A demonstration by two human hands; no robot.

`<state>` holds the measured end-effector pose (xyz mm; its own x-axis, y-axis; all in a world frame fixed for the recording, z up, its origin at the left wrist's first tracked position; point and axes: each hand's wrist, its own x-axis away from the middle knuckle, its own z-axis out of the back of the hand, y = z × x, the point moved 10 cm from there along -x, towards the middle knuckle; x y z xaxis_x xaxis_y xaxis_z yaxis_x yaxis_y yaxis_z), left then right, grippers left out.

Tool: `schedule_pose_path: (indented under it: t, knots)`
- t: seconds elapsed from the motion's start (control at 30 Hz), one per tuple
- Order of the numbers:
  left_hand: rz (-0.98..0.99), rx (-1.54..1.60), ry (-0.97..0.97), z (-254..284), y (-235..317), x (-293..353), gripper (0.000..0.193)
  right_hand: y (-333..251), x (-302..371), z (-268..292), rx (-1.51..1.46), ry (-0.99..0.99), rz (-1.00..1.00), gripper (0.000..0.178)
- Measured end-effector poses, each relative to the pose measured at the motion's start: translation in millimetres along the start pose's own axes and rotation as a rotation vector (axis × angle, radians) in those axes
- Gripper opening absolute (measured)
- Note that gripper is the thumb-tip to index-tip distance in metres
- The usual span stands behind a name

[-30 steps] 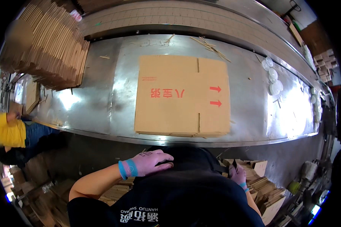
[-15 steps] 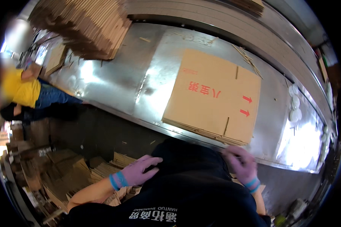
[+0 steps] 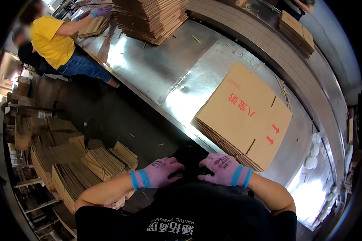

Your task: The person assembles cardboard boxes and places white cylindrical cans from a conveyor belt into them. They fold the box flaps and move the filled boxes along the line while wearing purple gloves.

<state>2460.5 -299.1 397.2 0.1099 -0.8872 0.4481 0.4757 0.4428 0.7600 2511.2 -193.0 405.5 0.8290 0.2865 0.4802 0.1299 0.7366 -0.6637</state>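
Observation:
My left hand (image 3: 162, 172), in a pink glove with a blue cuff, is held before my dark clothing. Its fingers curl loosely, thumb apart, and nothing shows in its grasp. My right hand (image 3: 222, 169), gloved alike, is close to the table's front edge, also open with bent fingers and a gap to the thumb. Just beyond it lies a stack of flat cardboard cartons (image 3: 245, 114) with red print and arrows, on the metal table (image 3: 157, 78). I see no clear contact between the right hand and the stack.
A tall pile of folded cardboard (image 3: 151, 20) stands at the far left of the table. Bundles of cardboard (image 3: 74, 172) sit low at my left. A person in a yellow shirt (image 3: 48, 38) works farther left. White round pieces (image 3: 313, 150) lie at the right.
My right hand has moved left, toward my left hand, in front of my body. The view has turned left, showing more of the yellow-shirted person, who now reaches over cardboard.

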Motion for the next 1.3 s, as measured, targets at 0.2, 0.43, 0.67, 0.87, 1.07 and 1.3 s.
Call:
schedule_pose_path:
  t: [0.2, 0.43, 0.67, 0.87, 1.07, 1.3]
  knots:
    - [0.257, 0.6, 0.205, 9.2, -44.8, 7.9, 0.028, 6.2, 13.6, 11.4, -0.204, 0.192, 0.07, 0.036]
    - [0.262, 0.527, 0.542, 44.0, -55.7, 9.0, 0.031, 48.7, 83.9, 33.1, -0.428, 0.464, -0.097, 0.028]
    - [-0.169, 0.205, 0.696, 109.2, 11.6, -110.1, 0.055, 105.0, 201.0, 73.1, -0.01, 1.198, -0.378, 0.05]
    - [0.011, 0.451, 0.349, 98.1, -26.6, -228.7, 0.093, 131.5, 142.8, 29.3, 0.327, 0.809, -0.658, 0.101]
    - [-0.107, 0.577, 0.053, 76.3, 2.7, -199.1, 0.076, 101.9, 149.5, -3.6, 0.361, 0.798, -0.594, 0.062]
    - [-0.425, 0.252, 0.166, 101.6, -0.8, -206.7, 0.07, 91.1, 181.8, 53.8, 0.339, 0.903, -0.542, 0.027]
